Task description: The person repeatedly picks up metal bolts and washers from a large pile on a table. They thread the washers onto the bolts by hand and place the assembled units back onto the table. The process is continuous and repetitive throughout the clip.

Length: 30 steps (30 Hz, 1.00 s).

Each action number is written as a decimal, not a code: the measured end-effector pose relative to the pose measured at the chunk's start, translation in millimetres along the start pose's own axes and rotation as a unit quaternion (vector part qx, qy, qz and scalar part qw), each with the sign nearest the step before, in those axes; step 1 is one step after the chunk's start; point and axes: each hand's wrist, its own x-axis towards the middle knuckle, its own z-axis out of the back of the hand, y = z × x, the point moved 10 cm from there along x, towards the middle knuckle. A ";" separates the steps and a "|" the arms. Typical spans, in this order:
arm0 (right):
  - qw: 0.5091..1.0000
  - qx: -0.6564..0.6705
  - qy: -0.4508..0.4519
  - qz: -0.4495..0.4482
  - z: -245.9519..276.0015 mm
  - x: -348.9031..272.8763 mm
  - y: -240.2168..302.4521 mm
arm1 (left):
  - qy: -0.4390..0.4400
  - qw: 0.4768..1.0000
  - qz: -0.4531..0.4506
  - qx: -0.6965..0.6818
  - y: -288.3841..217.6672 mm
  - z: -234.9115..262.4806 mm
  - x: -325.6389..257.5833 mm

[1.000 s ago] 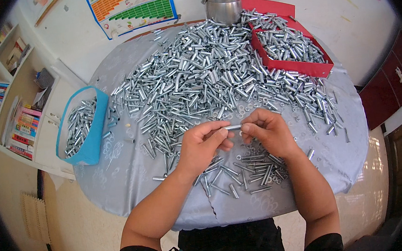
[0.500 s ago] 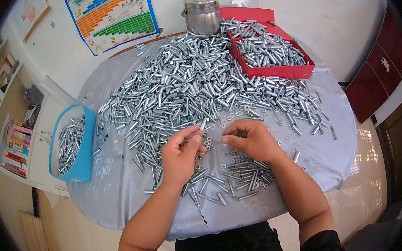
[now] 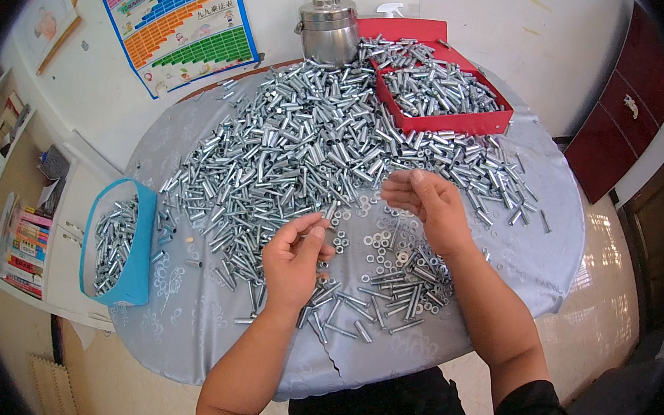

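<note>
My left hand [image 3: 292, 259] hovers over the middle of the table, its fingers curled toward the thumb. Whatever lies between these fingertips, if anything, is too small to tell from the metal behind. Farther right, my right hand [image 3: 435, 207] is open above the near edge of the big heap of silvery metal sleeves and bolts [image 3: 288, 144], fingers stretched out and thumb apart. Loose hex nuts and washers [image 3: 385, 242] lie scattered on the cloth between the hands. Nearer to me is a small pile of long bolts [image 3: 402, 299].
A blue basket [image 3: 146, 249] of metal pieces stands at the left table edge. At the back are a steel pot [image 3: 329, 32] and a red box [image 3: 450, 125] full of similar pieces. A grey cloth [image 3: 202, 335] with a tear near the front covers the round table.
My right hand has opened from a pinch and moved up and to the right, toward the heap. The left hand has stayed nearly in place.
</note>
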 end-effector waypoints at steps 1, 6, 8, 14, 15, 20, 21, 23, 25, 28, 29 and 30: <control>1.000 0.011 -0.016 -0.006 -1.2 -1.2 -0.9 | -0.001 1.000 -0.001 0.000 -1.1 0.3 -0.3; 0.995 -0.092 -0.027 -0.006 2.5 -1.3 -7.2 | -0.038 0.999 0.020 -0.007 -6.3 7.5 0.0; 0.994 -0.106 -0.039 -0.007 3.0 -2.6 -4.5 | -0.040 0.998 -0.038 -0.007 -10.8 16.0 5.4; 0.991 -0.125 -0.037 -0.003 0.5 -4.5 -5.5 | -0.064 0.996 -0.059 0.016 -20.2 28.6 8.4; 0.991 -0.133 -0.034 -0.002 -0.4 -4.7 -5.3 | -0.074 0.995 -0.059 0.012 -20.0 31.5 9.1; 0.989 -0.142 -0.028 -0.002 -3.2 -5.0 -5.0 | -0.087 0.993 -0.075 0.041 -26.3 35.4 9.7; 0.989 -0.143 -0.029 -0.002 -3.3 -5.0 -4.2 | -0.089 0.991 -0.081 0.055 -28.5 35.5 9.3; 0.990 -0.137 -0.027 -0.001 -4.2 -4.7 -4.5 | -0.062 0.987 -0.091 0.119 -27.3 31.2 9.2; 0.990 -0.138 -0.029 -0.001 -3.3 -4.4 -4.7 | -0.016 0.962 -0.133 0.238 -34.7 20.5 8.3; 0.990 -0.139 -0.038 0.002 -0.5 -5.4 -3.1 | 0.069 0.870 -0.213 0.439 -47.1 2.0 1.1; 0.990 -0.136 -0.044 0.003 0.4 -5.9 -1.7 | 0.091 0.848 -0.221 0.474 -46.0 -0.7 0.2; 0.990 -0.132 -0.048 0.004 1.2 -6.2 -0.9 | 0.113 0.824 -0.227 0.507 -43.8 -4.8 -1.4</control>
